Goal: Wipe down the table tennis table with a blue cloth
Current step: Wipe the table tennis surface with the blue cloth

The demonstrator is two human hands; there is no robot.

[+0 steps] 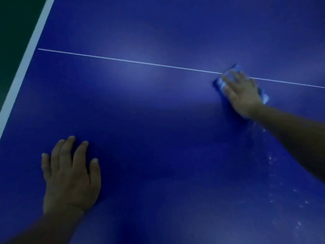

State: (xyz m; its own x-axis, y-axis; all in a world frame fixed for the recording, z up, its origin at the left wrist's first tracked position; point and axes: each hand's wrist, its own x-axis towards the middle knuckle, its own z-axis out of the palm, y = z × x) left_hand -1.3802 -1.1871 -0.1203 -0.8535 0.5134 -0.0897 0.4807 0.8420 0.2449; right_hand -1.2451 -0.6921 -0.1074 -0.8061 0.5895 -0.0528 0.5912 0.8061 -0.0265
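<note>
Right hand (241, 93) flat on the cloth (228, 74), fingers straight and spread, pressing rather than grasping. Cloth blue, folded, lying on the table (140, 111) across the thin white line (123, 59), far right of centre; corners poking out past the fingertips and by the wrist. Right forearm stretching in from the right edge of view. Wet streaks and droplets (274, 164) glinting on the table just below that forearm, trailing toward the lower right corner. Left hand (70, 175) well apart, lower left, palm down on the bare table, fingers straight and slightly spread, holding nothing. Table surface deep blue, with soft light patches near the line. Broad white edge stripe (26, 60) running diagonally up the left side. Dark green floor (14, 23) beyond it in the upper left corner.
</note>
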